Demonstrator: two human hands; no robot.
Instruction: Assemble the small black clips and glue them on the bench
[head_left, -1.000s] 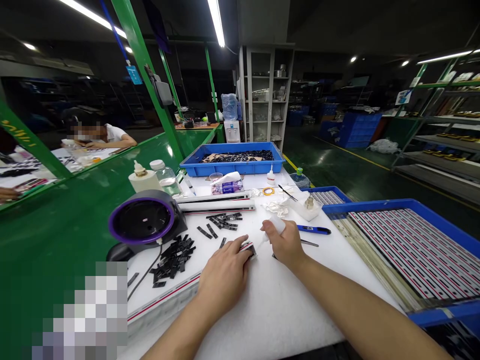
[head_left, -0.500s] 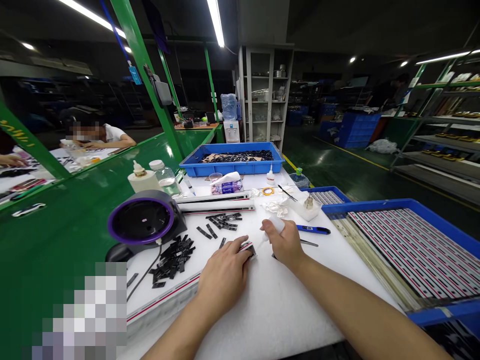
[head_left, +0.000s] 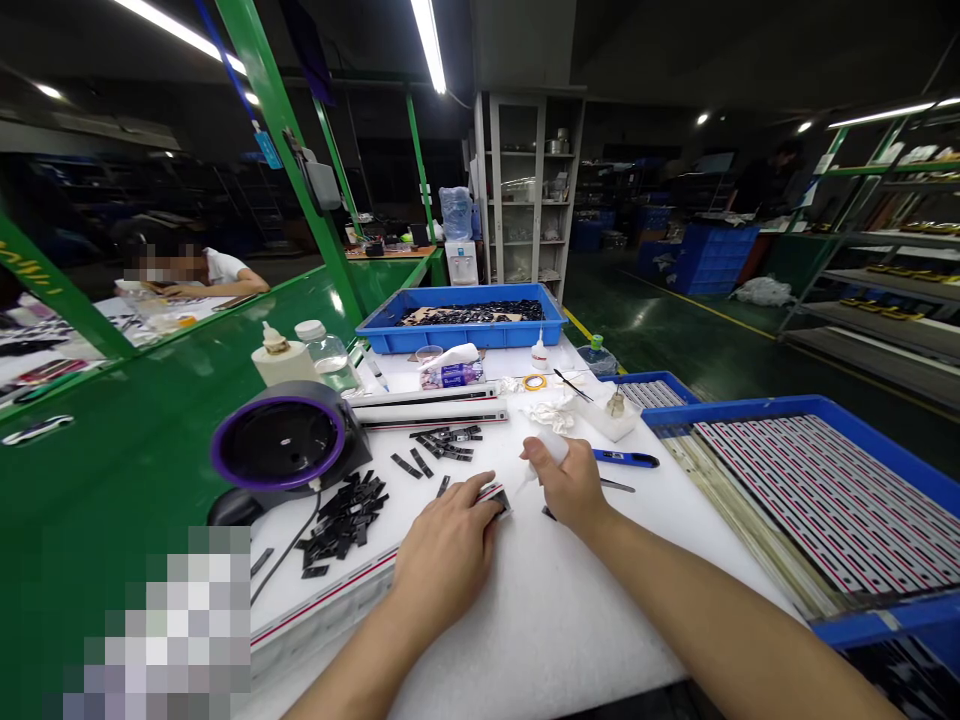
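My left hand (head_left: 450, 545) lies flat on the white mat (head_left: 555, 610), fingers together, and presses down the end of a long strip (head_left: 330, 590) with a red line. This strip runs from under my palm toward the lower left edge of the table. At the strip's end, just beside my fingertips, sits a small black piece (head_left: 501, 499).

My right hand (head_left: 574, 485) is closed around a small white bottle (head_left: 547, 452). Its thin nozzle points down and left, to the black piece; I cannot tell if the tip touches it.

To the left of my hands is a pile of black pieces (head_left: 345, 520), and a smaller group (head_left: 448, 442) lies farther up the mat. A round device with a purple ring (head_left: 281, 445) stands near the pile. A blue-handled tool (head_left: 626, 459) lies just right of my right hand. On the right side a blue tray (head_left: 757, 408) holds many striped strips. Another blue tray (head_left: 461, 335) is at the far end. One person sits at the bench on the far left
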